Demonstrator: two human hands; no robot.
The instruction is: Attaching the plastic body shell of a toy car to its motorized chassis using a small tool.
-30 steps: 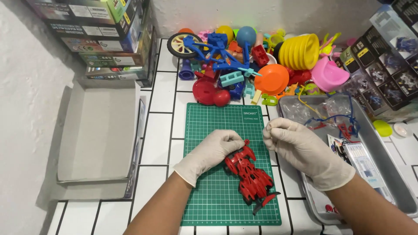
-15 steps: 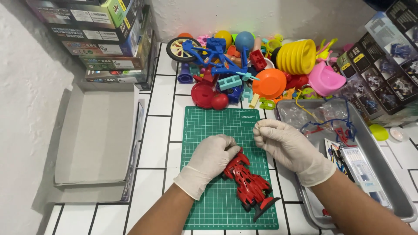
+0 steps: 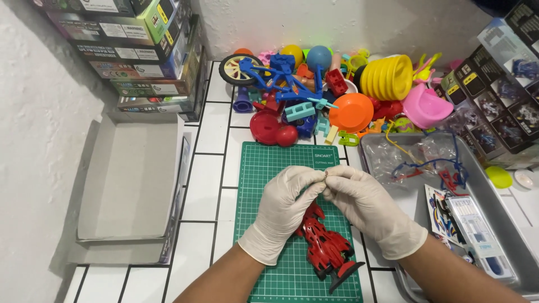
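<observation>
Both gloved hands, left hand (image 3: 283, 210) and right hand (image 3: 370, 210), are brought fingertip to fingertip, each grip pinched on a tiny part (image 3: 327, 175); the red toy car (image 3: 325, 247) lies just beneath them on the green cutting mat (image 3: 264, 168).

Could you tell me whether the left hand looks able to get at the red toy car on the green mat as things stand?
Probably yes: the left hand is right over the red toy car, nothing between them, though its fingertips are pinched together with the right hand.
</observation>
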